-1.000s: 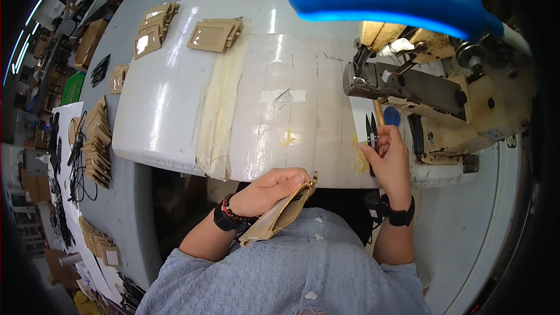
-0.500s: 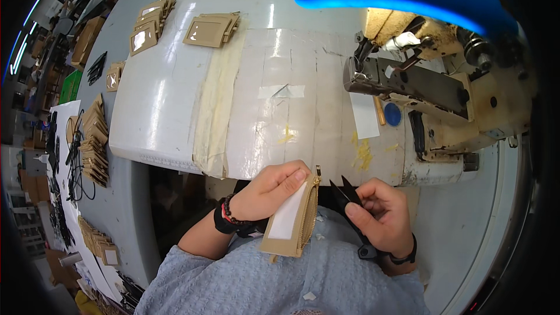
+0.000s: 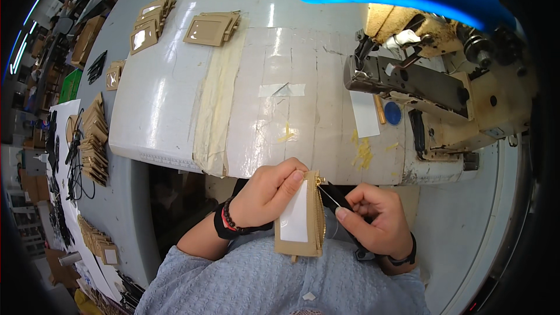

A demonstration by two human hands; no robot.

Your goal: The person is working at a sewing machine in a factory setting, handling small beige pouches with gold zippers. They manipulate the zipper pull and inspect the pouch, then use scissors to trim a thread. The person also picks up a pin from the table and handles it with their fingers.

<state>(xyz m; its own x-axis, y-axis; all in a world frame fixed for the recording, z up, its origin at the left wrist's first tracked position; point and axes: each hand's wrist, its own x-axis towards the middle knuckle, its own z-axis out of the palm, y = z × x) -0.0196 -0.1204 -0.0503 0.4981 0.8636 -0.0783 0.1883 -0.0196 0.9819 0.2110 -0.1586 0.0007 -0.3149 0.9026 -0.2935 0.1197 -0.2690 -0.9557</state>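
W/ L hand (image 3: 269, 193), pinching upper L edge of tan pouch (image 3: 294, 216); held in front of blue shirt (image 3: 233, 280), near-vert. along long axis, w/ zip pull (image 3: 319, 181) at upper end, zip (image 3: 321, 221) down R side. Gripping blk snips (image 3: 337, 194), pointed up-L nr pull, in R hand (image 3: 379, 220).

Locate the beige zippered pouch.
In the head view, the beige zippered pouch is below and slightly right of centre, held by the left hand before the blue shirt, zipper toward the right hand.

Place: you are in a sewing workshop
To your right: a worn sewing machine (image 3: 429, 86)
To your left: batches of matching tan pouches (image 3: 93, 160)
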